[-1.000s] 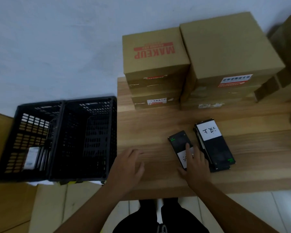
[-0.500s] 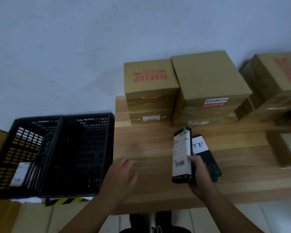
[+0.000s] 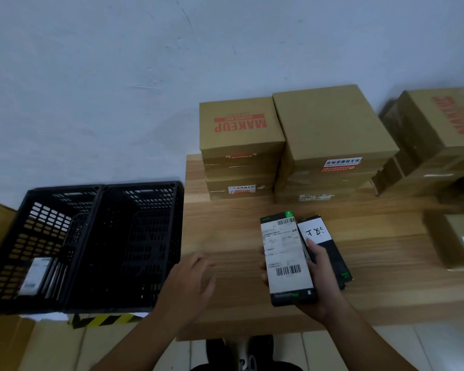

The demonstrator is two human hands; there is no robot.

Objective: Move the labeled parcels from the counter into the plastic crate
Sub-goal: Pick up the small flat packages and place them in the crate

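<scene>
- Nearest me, the right grip [image 3: 318, 286] was wrapped round a labeled parcel [image 3: 284, 258] and held it above the counter [image 3: 233, 236], barcode label facing up.
- The left grip [image 3: 188, 285] hovered wide and relaxed over the counter's near edge, holding nothing.
- A second parcel [image 3: 332, 257] lay flat on the counter just beside the held one — partly hidden behind the right grip.
- Left of the counter stood the black plastic crate [image 3: 142, 226], with another parcel [image 3: 34, 277] in its left half.
- Farthest back, cardboard boxes [image 3: 241, 129] were stacked against the wall.
</scene>
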